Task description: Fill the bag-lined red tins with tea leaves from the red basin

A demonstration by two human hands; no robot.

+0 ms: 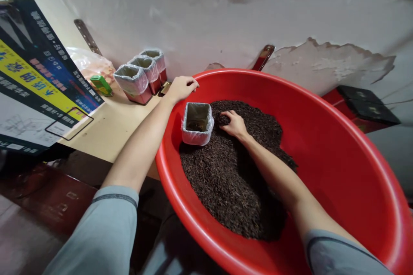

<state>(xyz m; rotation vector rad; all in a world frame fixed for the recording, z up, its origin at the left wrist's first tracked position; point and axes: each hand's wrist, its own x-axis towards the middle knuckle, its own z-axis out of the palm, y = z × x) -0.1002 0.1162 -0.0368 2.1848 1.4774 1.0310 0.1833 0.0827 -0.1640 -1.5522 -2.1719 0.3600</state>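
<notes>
The tub (322,159) is smooth, glossy plastic, the dark flakes (222,193) inside rough and matt. The liner (196,138) is thin, crinkled, shiny plastic; the wall (193,13), matt and peeling.

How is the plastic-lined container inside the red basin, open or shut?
Open: no lid covers the container, and its inside shows.

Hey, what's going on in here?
Someone is working bare-handed at a big, round, red plastic tub holding dark brown, dry-looking loose flakes. The right hand is down at the flakes, fingers curled; I can't tell how much it holds. The left hand is at the rim. Between them, a boxy container lined with clear plastic sits upright on the flakes. Three red, plastic-lined boxes stand together on the pale wooden tabletop.
</notes>
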